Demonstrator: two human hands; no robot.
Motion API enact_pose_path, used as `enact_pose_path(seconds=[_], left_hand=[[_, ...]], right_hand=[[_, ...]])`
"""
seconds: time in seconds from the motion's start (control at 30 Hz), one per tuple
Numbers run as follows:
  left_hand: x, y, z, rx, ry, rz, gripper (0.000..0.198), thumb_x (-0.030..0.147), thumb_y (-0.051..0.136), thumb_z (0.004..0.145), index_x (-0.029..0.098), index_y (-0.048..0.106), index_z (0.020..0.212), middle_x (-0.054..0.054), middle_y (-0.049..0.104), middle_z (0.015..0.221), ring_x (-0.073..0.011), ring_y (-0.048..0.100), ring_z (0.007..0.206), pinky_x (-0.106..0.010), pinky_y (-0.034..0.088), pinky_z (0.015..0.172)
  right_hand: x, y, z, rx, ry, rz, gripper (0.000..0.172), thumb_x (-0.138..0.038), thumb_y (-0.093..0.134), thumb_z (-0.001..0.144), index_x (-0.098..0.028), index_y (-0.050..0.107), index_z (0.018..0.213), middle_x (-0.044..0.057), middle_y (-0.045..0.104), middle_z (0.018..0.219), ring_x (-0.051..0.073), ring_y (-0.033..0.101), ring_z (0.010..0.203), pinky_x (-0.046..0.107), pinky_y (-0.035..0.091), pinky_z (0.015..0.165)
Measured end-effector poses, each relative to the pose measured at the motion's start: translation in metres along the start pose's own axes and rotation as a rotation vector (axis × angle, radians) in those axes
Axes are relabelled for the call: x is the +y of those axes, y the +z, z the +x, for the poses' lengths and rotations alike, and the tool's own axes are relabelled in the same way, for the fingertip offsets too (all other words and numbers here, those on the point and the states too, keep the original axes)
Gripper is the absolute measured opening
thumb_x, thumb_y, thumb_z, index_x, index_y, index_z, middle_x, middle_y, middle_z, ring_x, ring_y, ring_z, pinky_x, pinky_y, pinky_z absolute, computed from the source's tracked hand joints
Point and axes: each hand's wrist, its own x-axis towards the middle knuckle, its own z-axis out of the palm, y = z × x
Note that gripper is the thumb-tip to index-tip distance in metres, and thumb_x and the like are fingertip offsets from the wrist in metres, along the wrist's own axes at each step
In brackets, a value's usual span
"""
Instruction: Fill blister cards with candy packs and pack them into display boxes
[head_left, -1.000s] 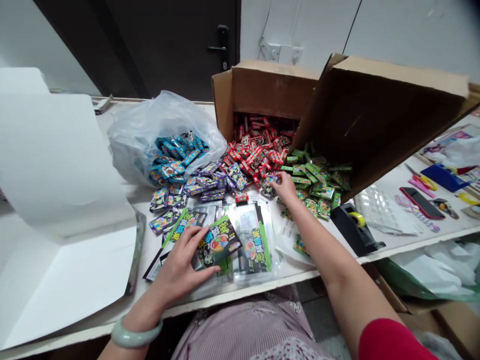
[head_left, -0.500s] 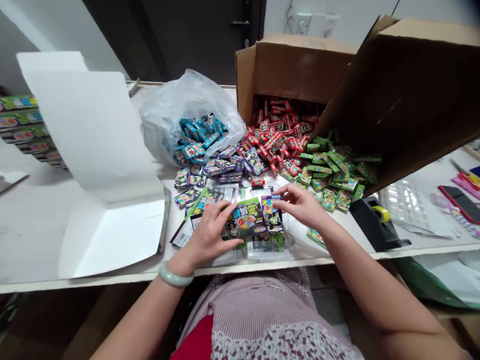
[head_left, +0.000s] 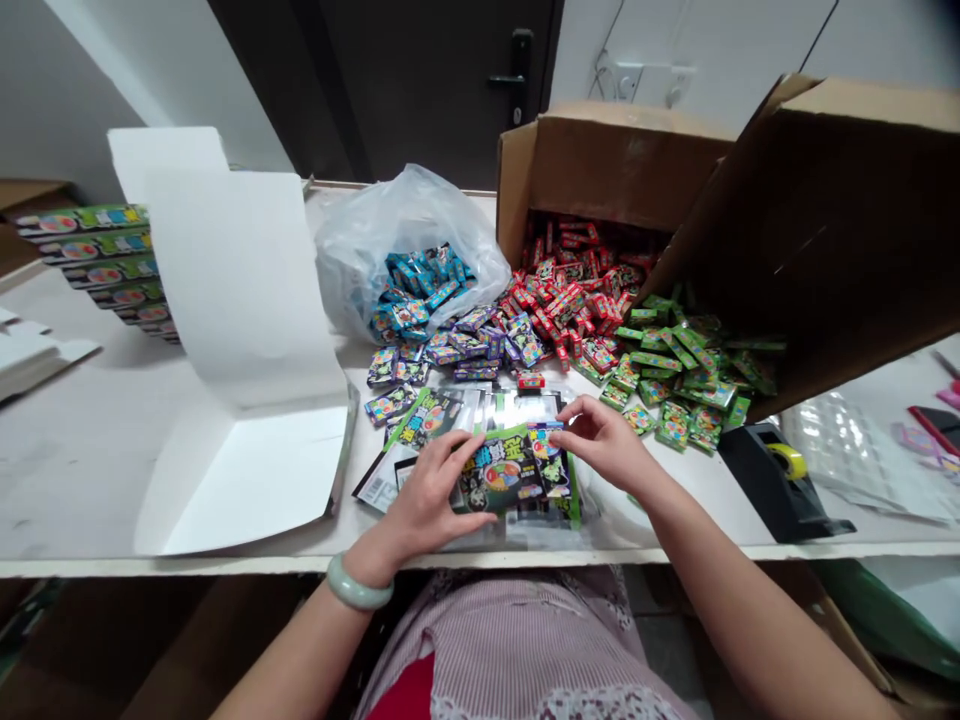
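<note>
Clamping a candy packet (head_left: pixel 501 470), both hands (head_left: pixel 431 495) (head_left: pixel 604 442) meet over a white table (head_left: pixel 90 480) before a dark door (head_left: pixel 442 90).

Black tape dispenser (head_left: pixel 765 480) with yellow tape roll, right of bench, beside bubble-wrap sheet (head_left: pixel 832 450). Open cardboard carton (head_left: pixel 615 170) at back; clear plastic bag (head_left: pixel 375 260) just left of it. Folded white card (head_left: pixel 240 290) left. Dark door (head_left: pixel 420 80) beyond.
</note>
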Motion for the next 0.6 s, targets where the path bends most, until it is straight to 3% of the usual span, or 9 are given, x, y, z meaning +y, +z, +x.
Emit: enact_pose_path(seconds=[0.1, 0.23, 0.33, 0.43, 0.53, 0.6], left_hand=[[0.002, 0.001, 0.001, -0.011, -0.006, -0.013, 0.092, 0.043, 0.076, 0.072, 0.022, 0.027, 0.147, -0.015, 0.043, 0.13, -0.0326, 0.045, 0.122, -0.052, 0.042, 0.103], [0.005, 0.003, 0.003, -0.055, 0.039, 0.003, 0.093, 0.044, 0.075, 0.073, 0.023, 0.025, 0.147, -0.015, 0.043, 0.13, -0.0325, 0.045, 0.121, -0.052, 0.043, 0.102], [0.004, 0.003, 0.003, -0.037, -0.008, -0.008, 0.091, 0.043, 0.075, 0.073, 0.023, 0.026, 0.147, -0.015, 0.042, 0.131, -0.033, 0.044, 0.123, -0.053, 0.042, 0.103], [0.002, 0.002, 0.003, 0.027, -0.099, -0.021, 0.09, 0.041, 0.076, 0.072, 0.024, 0.027, 0.146, -0.015, 0.04, 0.132, -0.034, 0.041, 0.126, -0.057, 0.039, 0.105], [0.002, 0.001, 0.002, 0.029, -0.101, -0.059, 0.095, 0.042, 0.079, 0.069, 0.026, 0.025, 0.146, -0.014, 0.039, 0.133, -0.0338, 0.042, 0.125, -0.057, 0.038, 0.106], [0.001, -0.001, 0.0, 0.039, -0.12, -0.089, 0.098, 0.04, 0.081, 0.067, 0.028, 0.024, 0.146, -0.013, 0.039, 0.132, -0.0336, 0.042, 0.125, -0.057, 0.039, 0.106]], right_hand=[[0.001, 0.0, -0.001, -0.019, -0.001, 0.022, 0.025, -0.036, 0.072, 0.07, -0.021, 0.055, 0.08, -0.007, 0.05, 0.059, 0.012, 0.045, 0.055, 0.025, 0.034, 0.052], [0.0, 0.005, 0.002, -0.04, -0.033, -0.122, 0.018, -0.034, 0.07, 0.073, -0.021, 0.059, 0.078, -0.003, 0.056, 0.067, 0.013, 0.049, 0.059, 0.027, 0.039, 0.056], [-0.001, 0.011, 0.0, 0.083, -0.191, -0.227, 0.016, -0.034, 0.063, 0.081, -0.022, 0.065, 0.091, 0.005, 0.061, 0.092, 0.018, 0.058, 0.081, 0.033, 0.047, 0.072], [-0.002, 0.021, -0.012, 0.181, -0.318, -0.316, 0.021, -0.037, 0.058, 0.086, -0.024, 0.068, 0.1, 0.01, 0.056, 0.119, 0.026, 0.051, 0.115, 0.045, 0.041, 0.098], [0.0, 0.029, -0.021, -0.009, -0.29, -0.331, 0.025, -0.042, 0.055, 0.089, -0.024, 0.073, 0.091, 0.011, 0.043, 0.141, 0.031, 0.038, 0.133, 0.05, 0.032, 0.109], [0.001, 0.028, -0.015, -0.107, -0.241, -0.285, 0.03, -0.045, 0.053, 0.089, -0.023, 0.073, 0.091, 0.011, 0.041, 0.145, 0.031, 0.038, 0.134, 0.05, 0.034, 0.108]])
